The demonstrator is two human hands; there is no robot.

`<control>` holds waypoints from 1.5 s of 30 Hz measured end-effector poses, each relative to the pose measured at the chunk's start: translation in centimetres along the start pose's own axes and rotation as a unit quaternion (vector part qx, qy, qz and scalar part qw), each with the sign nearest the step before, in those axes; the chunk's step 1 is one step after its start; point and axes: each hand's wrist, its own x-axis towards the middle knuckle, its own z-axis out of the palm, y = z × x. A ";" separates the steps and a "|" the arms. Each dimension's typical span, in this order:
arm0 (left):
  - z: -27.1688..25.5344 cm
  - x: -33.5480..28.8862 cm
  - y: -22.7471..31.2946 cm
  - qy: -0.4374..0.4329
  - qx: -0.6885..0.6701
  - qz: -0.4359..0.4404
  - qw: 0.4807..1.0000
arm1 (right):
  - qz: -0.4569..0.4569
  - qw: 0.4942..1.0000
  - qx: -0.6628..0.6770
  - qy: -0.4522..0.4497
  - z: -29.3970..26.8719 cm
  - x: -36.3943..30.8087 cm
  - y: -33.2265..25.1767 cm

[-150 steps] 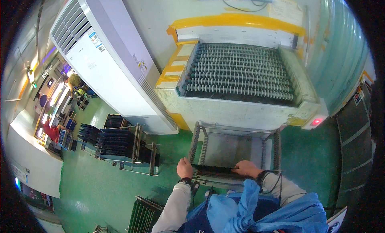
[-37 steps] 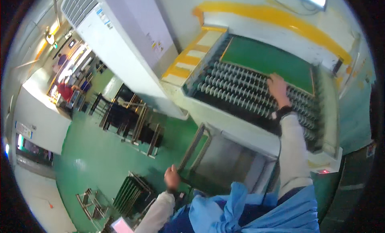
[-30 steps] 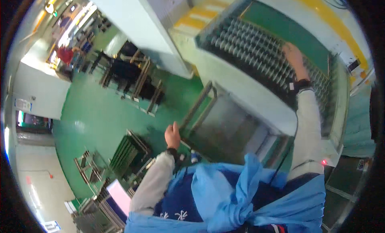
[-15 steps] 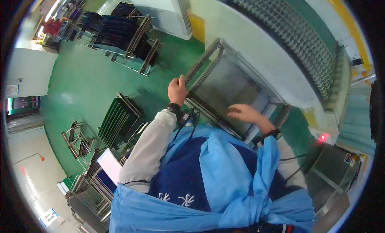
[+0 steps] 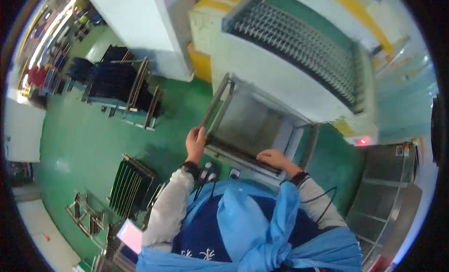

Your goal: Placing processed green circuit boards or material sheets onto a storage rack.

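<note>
In front of me stands a metal rack with slotted side rails, and a flat grey panel lies within its frame. My left hand is closed around the near left end of the rack's side rail. Over the near rail, further right, the fingers of my right hand are curled down onto it; their tips are partly hidden. Both forearms wear dark wristbands over white sleeves.
Beyond the rack is a pale machine with a roller conveyor. Racks of dark panels stand at the far left, another loaded rack at the near left. A metal cabinet-like unit is at the right. Green floor lies between.
My right hand has come down from above the panel onto the rack's near rail. My left hand has closed on the rail end. The view has shifted.
</note>
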 end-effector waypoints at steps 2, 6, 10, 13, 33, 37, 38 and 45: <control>-0.3 -0.2 -0.7 -0.012 -0.034 0.025 0.999 | 0.009 0.999 0.044 0.013 0.5 -0.2 0.6; -1.0 -0.4 -0.6 -0.040 -0.013 0.036 0.998 | 0.009 0.999 0.008 0.044 -0.4 -0.6 -0.4; -1.1 0.2 -2.1 -0.045 -0.022 0.031 0.998 | -0.053 0.981 -0.134 0.130 0.9 -1.1 -1.3; -1.0 0.2 -2.1 -0.033 -0.044 0.036 0.998 | -0.092 0.965 -0.161 0.185 3.1 -1.9 -1.5; -0.6 0.5 -3.9 -0.082 -0.142 0.003 0.987 | -0.152 0.912 -0.306 0.226 1.8 -4.1 -4.8; -1.3 0.1 -2.3 -0.065 -0.098 0.009 0.993 | -0.193 0.877 -0.332 0.288 -1.8 -9.2 -10.7; -1.3 0.1 -2.1 -0.061 -0.098 0.002 0.993 | -0.212 0.864 -0.329 0.317 -3.2 -10.7 -12.2; 0.1 0.4 -3.9 -0.042 -0.104 0.002 0.994 | -0.265 0.685 -0.265 0.624 -17.1 -16.9 -10.6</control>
